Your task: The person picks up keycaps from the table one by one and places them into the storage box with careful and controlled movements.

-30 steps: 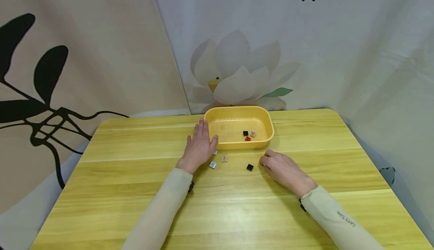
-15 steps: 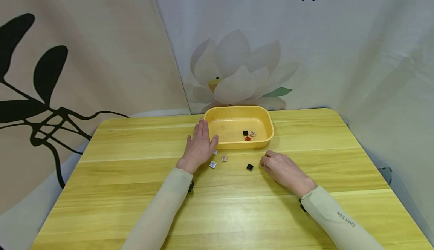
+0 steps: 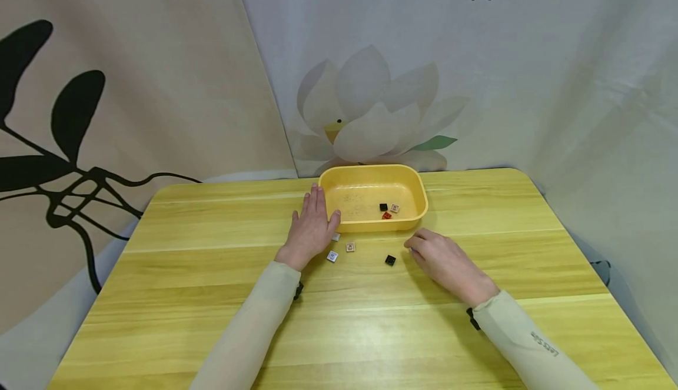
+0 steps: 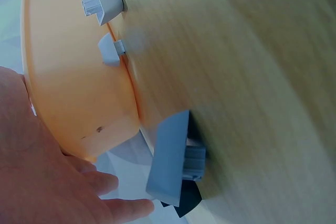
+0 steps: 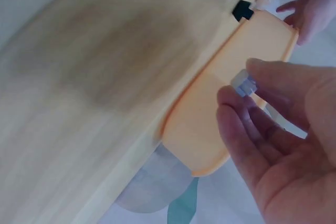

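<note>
My left hand (image 3: 309,228) lies with straight fingers along the left side of the yellow plastic tub (image 3: 365,227). My right hand (image 3: 442,260) is raised slightly at the tub's front right. Between its thumb and fingertips it pinches a small whitish keycap (image 5: 241,84), plain in the right wrist view. On the table in front of the tub lie a white keycap (image 3: 332,256), a pinkish keycap (image 3: 350,247) and a black keycap (image 3: 390,260). Another white keycap (image 3: 336,237) sits by my left thumb, partly covered.
Inside the tub are a black keycap (image 3: 384,207), a pale keycap (image 3: 394,208) and a red keycap (image 3: 386,216). The tub stands near the far edge of the wooden table (image 3: 339,331), before a printed curtain (image 3: 508,84).
In the last half second my right hand has lifted and turned slightly, with the whitish keycap in its fingers. The left hand, the tub and the loose keycaps have stayed in place.
</note>
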Tool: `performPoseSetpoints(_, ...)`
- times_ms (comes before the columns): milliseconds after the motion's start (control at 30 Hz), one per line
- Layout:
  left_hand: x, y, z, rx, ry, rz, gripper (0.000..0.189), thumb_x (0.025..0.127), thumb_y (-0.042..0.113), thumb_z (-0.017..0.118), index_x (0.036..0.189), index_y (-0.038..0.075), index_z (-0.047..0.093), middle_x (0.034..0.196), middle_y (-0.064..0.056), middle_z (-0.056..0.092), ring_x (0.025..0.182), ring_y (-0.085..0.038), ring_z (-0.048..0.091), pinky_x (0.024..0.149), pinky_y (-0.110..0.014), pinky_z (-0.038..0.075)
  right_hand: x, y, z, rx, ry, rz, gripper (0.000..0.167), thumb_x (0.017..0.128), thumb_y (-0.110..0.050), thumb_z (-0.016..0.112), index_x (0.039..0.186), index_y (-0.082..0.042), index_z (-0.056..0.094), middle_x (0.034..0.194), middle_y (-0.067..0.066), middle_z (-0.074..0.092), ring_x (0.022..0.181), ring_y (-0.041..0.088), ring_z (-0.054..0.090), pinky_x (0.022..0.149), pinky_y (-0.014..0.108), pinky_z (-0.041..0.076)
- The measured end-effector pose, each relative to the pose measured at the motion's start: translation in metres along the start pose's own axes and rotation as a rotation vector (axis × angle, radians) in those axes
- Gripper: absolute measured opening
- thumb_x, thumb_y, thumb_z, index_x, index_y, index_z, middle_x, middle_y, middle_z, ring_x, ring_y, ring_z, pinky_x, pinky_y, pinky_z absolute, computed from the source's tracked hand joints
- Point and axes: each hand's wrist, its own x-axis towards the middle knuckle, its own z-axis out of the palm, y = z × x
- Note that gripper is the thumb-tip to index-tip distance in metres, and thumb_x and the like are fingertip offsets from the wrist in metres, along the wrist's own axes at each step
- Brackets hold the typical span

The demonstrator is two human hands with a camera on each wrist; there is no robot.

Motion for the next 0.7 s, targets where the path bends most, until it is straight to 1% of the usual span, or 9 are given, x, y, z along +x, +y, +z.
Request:
performPoseSetpoints(67,0.000,0.000,0.000,0.004,0.000,0.000,0.080,0.110,0.051,0.028,0.164,-0.003,0.003,0.173,-0.015,-0.007,0.158,-0.038,0.008,0.118,-0.069,0.020,0.001,0.000,-0.003,0.016,0.032,-0.007,0.015,0.094,-0.001,0.074,0.109,-0.001,0.076,0.106,0.008,0.069,0.092,0.022,0.069,0.078,0.038,0.059)
performPoseSetpoints(167,0.000,0.000,0.000,0.000,0.003,0.001,0.080,0.110,0.050,0.030,0.164,-0.003,0.003,0.173,-0.015,-0.007,0.158,-0.038,0.008,0.118,-0.069,0.021,0.004,-0.001,-0.007,0.045,0.075,-0.003,0.016,0.094,-0.002,0.074,0.110,-0.001,0.075,0.109,0.007,0.069,0.094,0.022,0.069,0.080,0.038,0.060)
performPoseSetpoints(333,0.001,-0.001,0.001,-0.007,0.009,0.001,0.079,0.110,0.047,0.033,0.164,-0.003,0.004,0.173,-0.015,-0.006,0.158,-0.038,0.008,0.118,-0.070,0.020,0.013,-0.001,-0.011,0.056,0.172,-0.021,0.017,0.094,-0.001,0.075,0.110,-0.001,0.075,0.106,0.008,0.070,0.092,0.022,0.070,0.078,0.037,0.060)
performPoseSetpoints(467,0.001,-0.001,0.001,-0.001,0.009,0.000,0.079,0.111,0.047,0.033,0.164,-0.003,0.003,0.173,-0.015,-0.006,0.158,-0.038,0.008,0.118,-0.069,0.019,0.021,-0.002,-0.013,0.056,0.248,-0.046,0.022,0.092,0.000,0.076,0.114,0.001,0.073,0.106,0.010,0.071,0.093,0.024,0.071,0.077,0.038,0.061)
performPoseSetpoints(600,0.001,0.000,0.001,-0.001,0.008,-0.003,0.079,0.110,0.047,0.033,0.164,-0.003,0.004,0.173,-0.015,-0.006,0.158,-0.038,0.008,0.119,-0.069,0.020,0.030,-0.003,-0.015,0.070,0.284,-0.042,0.026,0.093,-0.001,0.076,0.118,0.002,0.072,0.109,0.012,0.072,0.094,0.024,0.072,0.076,0.038,0.061)
performPoseSetpoints(700,0.001,0.000,0.001,-0.004,0.007,-0.007,0.079,0.110,0.047,0.033,0.164,-0.003,0.004,0.173,-0.014,-0.006,0.158,-0.037,0.007,0.119,-0.069,0.019,0.039,-0.005,-0.015,0.083,0.293,-0.034,0.024,0.095,-0.003,0.074,0.119,0.001,0.072,0.110,0.012,0.072,0.093,0.024,0.072,0.075,0.038,0.060)
